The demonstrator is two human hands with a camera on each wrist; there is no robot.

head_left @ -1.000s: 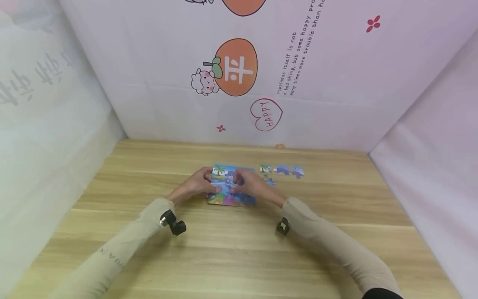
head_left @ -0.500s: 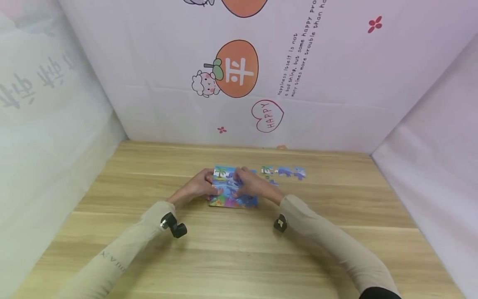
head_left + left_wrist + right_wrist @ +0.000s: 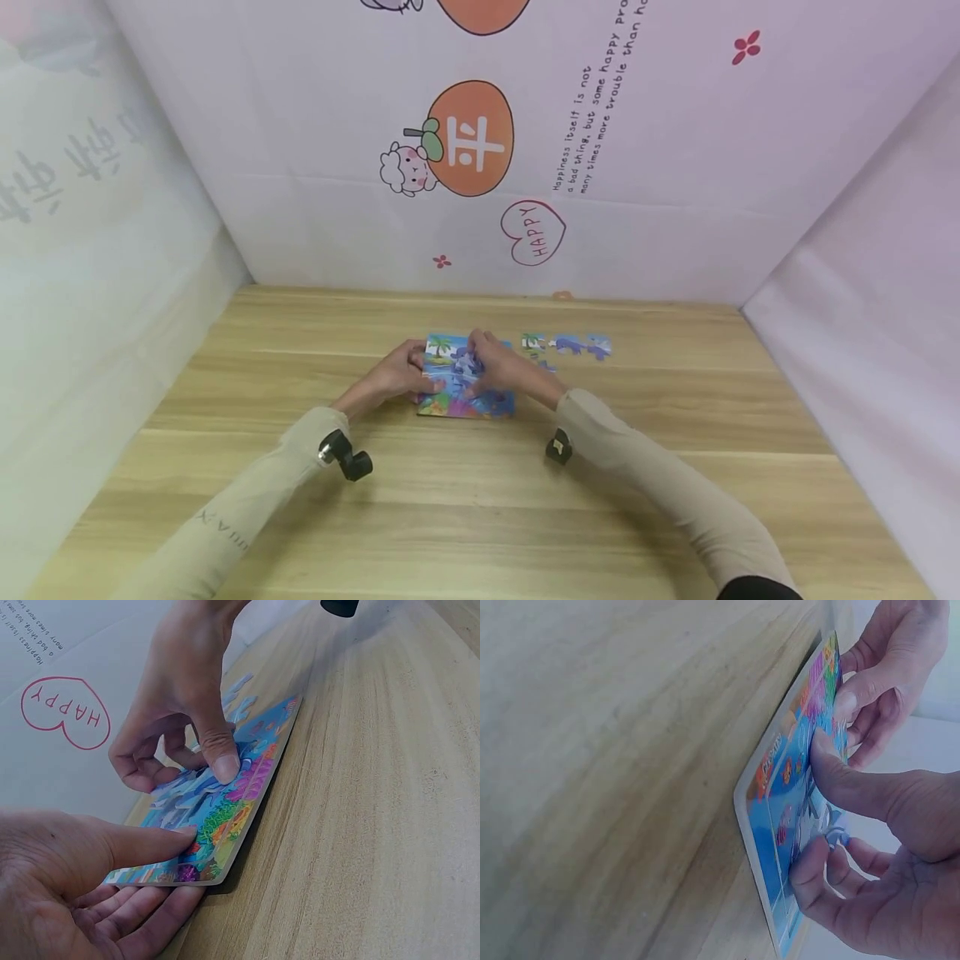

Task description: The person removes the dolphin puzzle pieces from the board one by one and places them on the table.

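A colourful jigsaw puzzle board (image 3: 442,410), with a sea scene, palm tree and dolphins, lies at the table's middle. My left hand (image 3: 393,372) grips its left edge; in the left wrist view the thumb (image 3: 150,846) lies on top and the fingers (image 3: 150,919) reach underneath, raising that edge a little. My right hand (image 3: 510,371) is over the board's right half. Its thumb (image 3: 855,784) and bent fingers pinch dolphin puzzle pieces (image 3: 465,367) in the picture's middle. A bluish bit of piece (image 3: 837,835) shows by the fingertips in the right wrist view.
Several loose puzzle pieces (image 3: 567,344) lie right of the board, partly behind the right hand. The wooden table (image 3: 465,508) meets a printed white cloth wall (image 3: 645,242) at the back, with cloth on both sides.
The right hand's fingers have spread slightly towards the board's far edge, and more of the dolphin picture shows between them and the thumb. The left hand keeps its grip on the board.
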